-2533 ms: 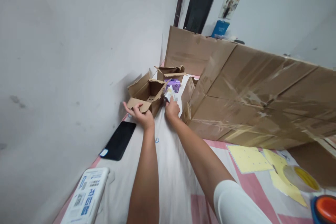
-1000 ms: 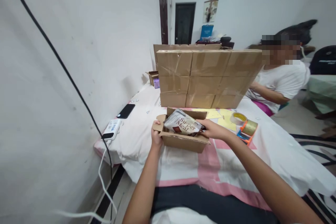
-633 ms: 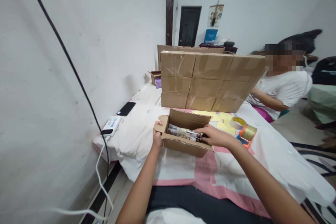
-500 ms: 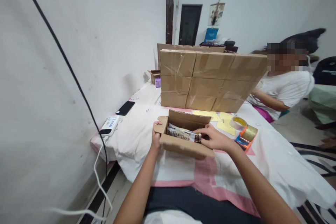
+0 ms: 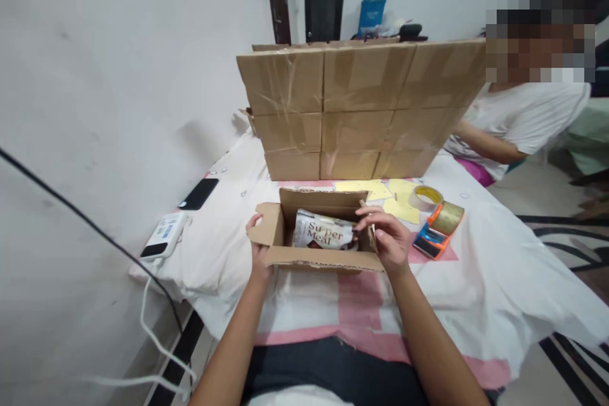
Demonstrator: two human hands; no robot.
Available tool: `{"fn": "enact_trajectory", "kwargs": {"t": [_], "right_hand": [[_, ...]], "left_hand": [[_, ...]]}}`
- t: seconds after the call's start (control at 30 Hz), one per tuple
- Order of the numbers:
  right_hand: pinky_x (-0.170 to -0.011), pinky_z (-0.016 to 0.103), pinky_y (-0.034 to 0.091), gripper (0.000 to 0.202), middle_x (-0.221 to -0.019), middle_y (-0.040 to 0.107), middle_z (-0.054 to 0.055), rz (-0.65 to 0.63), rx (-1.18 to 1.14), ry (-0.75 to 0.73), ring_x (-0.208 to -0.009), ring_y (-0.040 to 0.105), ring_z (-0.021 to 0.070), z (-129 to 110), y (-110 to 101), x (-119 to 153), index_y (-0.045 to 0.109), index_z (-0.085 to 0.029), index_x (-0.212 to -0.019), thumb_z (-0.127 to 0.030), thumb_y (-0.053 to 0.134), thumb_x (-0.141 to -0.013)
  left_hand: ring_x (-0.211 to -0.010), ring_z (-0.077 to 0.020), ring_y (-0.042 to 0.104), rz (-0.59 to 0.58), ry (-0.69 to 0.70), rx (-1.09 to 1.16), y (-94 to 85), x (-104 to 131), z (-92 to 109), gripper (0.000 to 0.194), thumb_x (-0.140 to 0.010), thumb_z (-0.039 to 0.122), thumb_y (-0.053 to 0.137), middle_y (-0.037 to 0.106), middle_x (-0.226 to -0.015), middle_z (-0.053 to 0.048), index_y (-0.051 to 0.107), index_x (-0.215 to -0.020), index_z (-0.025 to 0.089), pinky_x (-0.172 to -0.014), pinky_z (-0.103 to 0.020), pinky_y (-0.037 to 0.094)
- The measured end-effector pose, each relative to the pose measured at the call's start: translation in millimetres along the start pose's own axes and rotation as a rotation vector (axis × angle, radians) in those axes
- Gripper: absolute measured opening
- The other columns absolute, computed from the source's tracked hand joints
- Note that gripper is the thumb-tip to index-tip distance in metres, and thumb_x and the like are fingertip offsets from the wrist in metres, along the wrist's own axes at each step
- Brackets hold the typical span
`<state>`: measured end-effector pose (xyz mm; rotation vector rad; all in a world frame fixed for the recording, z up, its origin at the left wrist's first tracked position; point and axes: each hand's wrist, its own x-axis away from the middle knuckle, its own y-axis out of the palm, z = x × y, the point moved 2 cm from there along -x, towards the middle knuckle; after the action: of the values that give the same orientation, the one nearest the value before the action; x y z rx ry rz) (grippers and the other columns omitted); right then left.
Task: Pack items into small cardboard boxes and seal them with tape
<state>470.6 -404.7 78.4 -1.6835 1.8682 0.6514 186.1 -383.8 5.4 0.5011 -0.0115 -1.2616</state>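
Note:
A small cardboard box (image 5: 318, 259) stands on the bed in front of me with its top flaps up. Inside lies a white pouch (image 5: 320, 228) printed "Su-per Meal", its lettering facing up. My left hand (image 5: 259, 250) is closed on the box's left flap, thumb showing at the flap's outer edge and the other fingers mostly hidden. At the opposite end, my right hand (image 5: 387, 238) has its fingers bent over the right flap, with the fingertips near the pouch's right end.
A wall of taped cardboard boxes (image 5: 356, 114) stands behind. Right of the small box are a tape dispenser (image 5: 440, 228), a tape roll (image 5: 425, 196) and yellow pieces (image 5: 402, 200). A phone (image 5: 200, 193) and white power bank (image 5: 165, 235) lie left. A person (image 5: 518, 117) sits at right.
The pouch now lies lower and flatter in the box, with more of its print showing. My right hand has moved off the pouch to the right flap. The view has tilted down.

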Motion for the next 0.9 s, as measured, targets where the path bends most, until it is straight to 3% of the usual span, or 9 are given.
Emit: {"fn": "enact_trajectory", "kwargs": {"t": [0.07, 0.13, 0.2, 0.3, 0.43, 0.57, 0.67, 0.77, 0.9], "right_hand": [[-0.106, 0.058, 0.043, 0.027, -0.112, 0.073, 0.011, -0.042, 0.092, 0.035, -0.129, 0.056, 0.0334, -2.9, -7.3, 8.1, 0.063, -0.026, -0.111, -0.042, 0.055, -0.092], [-0.112, 0.058, 0.037, 0.028, -0.13, 0.067, 0.011, -0.097, 0.169, 0.041, -0.141, 0.046, 0.032, -4.9, -12.9, 16.5, 0.06, -0.026, -0.12, -0.037, 0.052, -0.095], [-0.114, 0.057, 0.034, 0.027, -0.126, 0.07, 0.01, -0.158, 0.242, 0.026, -0.141, 0.045, 0.0303, -6.0, -16.4, 22.8, 0.058, -0.027, -0.122, -0.03, 0.048, -0.097], [-0.111, 0.056, 0.03, 0.026, -0.111, 0.076, 0.008, -0.203, 0.34, -0.009, -0.133, 0.053, 0.0301, -5.8, -20.2, 26.5, 0.055, -0.027, -0.122, -0.025, 0.047, -0.098], [-0.109, 0.054, 0.03, 0.025, -0.103, 0.077, 0.007, -0.172, 0.341, 0.009, -0.127, 0.056, 0.0294, -1.3, -23.5, 24.5, 0.055, -0.025, -0.121, -0.025, 0.043, -0.099], [-0.116, 0.053, 0.027, 0.031, -0.12, 0.07, 0.01, -0.124, 0.368, 0.044, -0.14, 0.045, 0.0292, 3.7, -22.5, 21.9, 0.054, -0.024, -0.127, -0.029, 0.042, -0.098], [-0.123, 0.052, 0.02, 0.057, -0.157, 0.04, 0.012, -0.05, 0.362, 0.106, -0.15, 0.029, 0.0285, 10.0, -23.7, 20.4, 0.036, -0.024, -0.148, -0.031, 0.05, -0.093], [-0.125, 0.05, 0.015, 0.078, -0.166, 0.026, 0.011, -0.074, 0.205, 0.188, -0.154, 0.022, 0.0265, 20.5, -24.2, 18.2, 0.019, -0.026, -0.156, -0.031, 0.056, -0.087], [-0.12, 0.048, 0.026, 0.082, -0.164, 0.032, 0.008, -0.119, -0.084, 0.23, -0.152, 0.03, 0.0268, 30.5, -17.8, 15.6, 0.02, -0.029, -0.158, -0.037, 0.055, -0.084]], "left_hand": [[-0.113, -0.02, 0.062, -0.052, 0.046, -0.035, 1.0, 3.9, 3.2, 0.058, -0.085, 0.045, 0.067, 0.063, -0.129, -0.001, 0.043, -0.138, 0.04, -0.1, -0.034, 0.047], [-0.132, -0.0269, 0.054, -0.167, 0.117, -0.102, -1.4, 3.9, 9.9, 0.048, -0.088, 0.058, 0.06, 0.06, -0.14, -0.006, 0.058, -0.129, 0.033, -0.113, -0.043, 0.04], [-0.144, -0.0342, 0.043, -0.356, 0.218, -0.206, -6.6, 0.0, 18.3, 0.061, -0.085, 0.074, 0.052, 0.054, -0.149, -0.011, 0.07, -0.117, 0.025, -0.12, -0.05, 0.031], [-0.145, -0.0395, 0.04, -0.603, 0.386, -0.365, -16.0, -9.2, 30.6, 0.082, -0.079, 0.087, 0.043, 0.049, -0.154, -0.015, 0.068, -0.127, 0.025, -0.121, -0.058, 0.026], [-0.146, -0.0406, 0.039, -0.751, 0.486, -0.561, -20.2, -16.2, 44.2, 0.093, -0.074, 0.091, 0.041, 0.045, -0.157, -0.016, 0.059, -0.14, 0.027, -0.12, -0.061, 0.026], [-0.143, -0.0402, 0.043, -0.812, 0.469, -0.678, -24.6, -16.0, 52.5, 0.097, -0.069, 0.093, 0.045, 0.044, -0.157, -0.017, 0.057, -0.142, 0.03, -0.117, -0.059, 0.034], [-0.14, -0.0409, 0.047, -0.824, 0.45, -0.756, -32.5, -17.4, 48.4, 0.103, -0.058, 0.095, 0.054, 0.047, -0.155, -0.015, 0.057, -0.141, 0.034, -0.116, -0.057, 0.037], [-0.141, -0.0435, 0.044, -0.753, 0.431, -0.725, -34.3, -20.4, 37.9, 0.111, -0.043, 0.098, 0.058, 0.049, -0.155, -0.011, 0.062, -0.136, 0.037, -0.117, -0.058, 0.034], [-0.146, -0.039, 0.04, -0.572, 0.229, -0.587, -22.6, -16.3, 24.6, 0.07, -0.075, 0.085, 0.05, 0.057, -0.149, -0.006, 0.072, -0.119, 0.034, -0.119, -0.061, 0.031]]}}
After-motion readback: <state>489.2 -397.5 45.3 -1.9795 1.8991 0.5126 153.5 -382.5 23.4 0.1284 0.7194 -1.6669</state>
